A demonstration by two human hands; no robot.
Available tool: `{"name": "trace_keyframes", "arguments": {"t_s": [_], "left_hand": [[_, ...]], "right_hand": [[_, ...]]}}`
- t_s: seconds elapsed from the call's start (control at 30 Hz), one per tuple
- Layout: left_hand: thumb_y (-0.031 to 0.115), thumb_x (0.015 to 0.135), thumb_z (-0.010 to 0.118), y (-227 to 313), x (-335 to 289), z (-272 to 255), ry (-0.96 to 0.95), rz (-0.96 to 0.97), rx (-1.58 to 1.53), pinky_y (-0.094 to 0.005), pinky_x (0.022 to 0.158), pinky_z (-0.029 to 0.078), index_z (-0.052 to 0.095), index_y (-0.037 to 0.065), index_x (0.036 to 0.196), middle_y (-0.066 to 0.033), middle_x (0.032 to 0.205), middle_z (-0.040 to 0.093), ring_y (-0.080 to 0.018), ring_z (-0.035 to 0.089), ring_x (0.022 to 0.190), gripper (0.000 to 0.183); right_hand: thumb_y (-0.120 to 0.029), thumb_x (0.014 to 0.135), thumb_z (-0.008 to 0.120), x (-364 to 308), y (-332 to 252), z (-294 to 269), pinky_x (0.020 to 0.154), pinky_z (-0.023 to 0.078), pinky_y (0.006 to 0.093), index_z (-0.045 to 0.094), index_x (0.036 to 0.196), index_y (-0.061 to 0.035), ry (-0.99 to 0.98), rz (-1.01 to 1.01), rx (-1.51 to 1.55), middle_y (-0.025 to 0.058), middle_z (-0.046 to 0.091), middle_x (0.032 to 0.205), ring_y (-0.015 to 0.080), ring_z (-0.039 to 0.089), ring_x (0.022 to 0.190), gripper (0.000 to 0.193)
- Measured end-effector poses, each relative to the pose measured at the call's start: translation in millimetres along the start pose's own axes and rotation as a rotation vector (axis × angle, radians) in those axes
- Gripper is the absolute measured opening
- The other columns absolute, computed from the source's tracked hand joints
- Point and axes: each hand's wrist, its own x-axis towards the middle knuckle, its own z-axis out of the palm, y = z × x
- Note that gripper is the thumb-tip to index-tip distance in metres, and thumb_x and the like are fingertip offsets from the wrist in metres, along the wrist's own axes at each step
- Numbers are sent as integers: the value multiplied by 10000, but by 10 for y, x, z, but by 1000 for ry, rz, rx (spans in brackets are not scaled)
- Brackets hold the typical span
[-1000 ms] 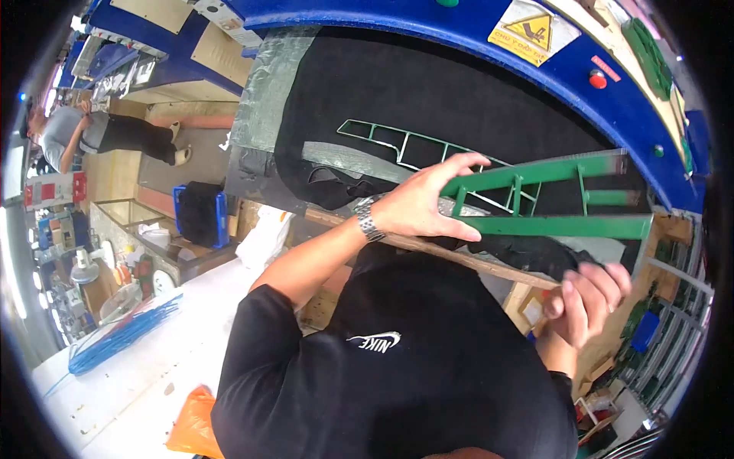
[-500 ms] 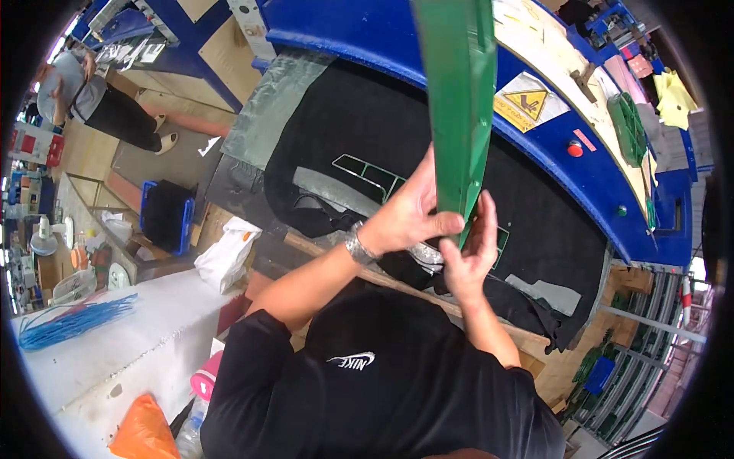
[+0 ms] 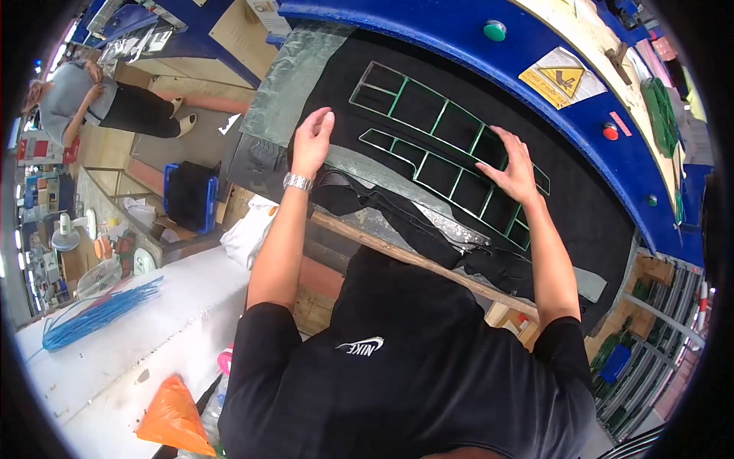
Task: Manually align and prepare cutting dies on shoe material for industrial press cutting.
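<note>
Two long green-edged metal frames, like cutting dies, lie on black sheet material. The farther die (image 3: 440, 117) is split by crossbars into several cells. Nearer to me, the second die (image 3: 456, 183) has a stepped left end. My right hand (image 3: 514, 167) is over the right part of the farther die, thumb and fingers apart; whether it touches the metal I cannot tell. My left hand (image 3: 312, 145), with a metal watch on the wrist, is raised left of both dies, fingers extended and holding nothing. The black sheet (image 3: 585, 218) spreads under the dies.
A blue machine beam (image 3: 413, 27) curves across the far side, with a green button (image 3: 495, 30) and red button (image 3: 610, 131). A wooden rail (image 3: 397, 243) borders the near edge. Another person (image 3: 73, 99) stands far left. A white surface (image 3: 191, 294) holds blue strands.
The green die that both hands held upright now lies flat on the black sheet beside the other die. My hands have moved apart, the left hand leftward and the right hand farther forward.
</note>
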Motion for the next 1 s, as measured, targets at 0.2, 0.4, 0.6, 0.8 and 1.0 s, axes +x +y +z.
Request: {"name": "trace_keyframes", "arguments": {"t_s": [0.2,0.4,0.6,0.8,1.0], "left_hand": [[375,991,592,-175,116,106,-32,49,363,-378,879,515,667,84,1258,-150,1087,688,-279,677,963,402],[355,987,589,-335,159,127,-50,103,447,-405,914,498,674,117,1267,-154,1119,679,-314,660,1014,377],[307,984,610,-302,122,166,-27,103,405,-373,915,502,680,115,1264,-136,1155,681,-288,663,1034,347],[230,991,621,-325,142,172,-41,86,295,-321,956,483,668,61,1274,-138,1208,678,-230,649,1107,333],[200,1002,603,-354,127,140,-59,83,238,-313,1007,449,652,1,1271,-128,1239,666,-227,618,1159,338]], "right_hand": [[-221,717,852,90,114,266,1077,384,406,518,1371,-83,-110,-24,29,123,573,1356,304,527,1262,748],[-220,728,842,144,100,341,1066,391,400,537,1351,-96,-127,-26,37,109,580,1360,292,522,1282,705],[-236,729,835,139,152,326,1076,384,404,552,1350,-98,-174,-29,48,110,561,1387,300,509,1297,696],[-248,832,760,96,300,271,1131,389,417,563,1362,-53,-219,-65,192,171,525,1440,340,493,1340,597],[-202,903,702,-499,652,-96,1017,474,389,634,1263,-25,108,290,-61,157,647,1246,324,602,1194,406]]}}
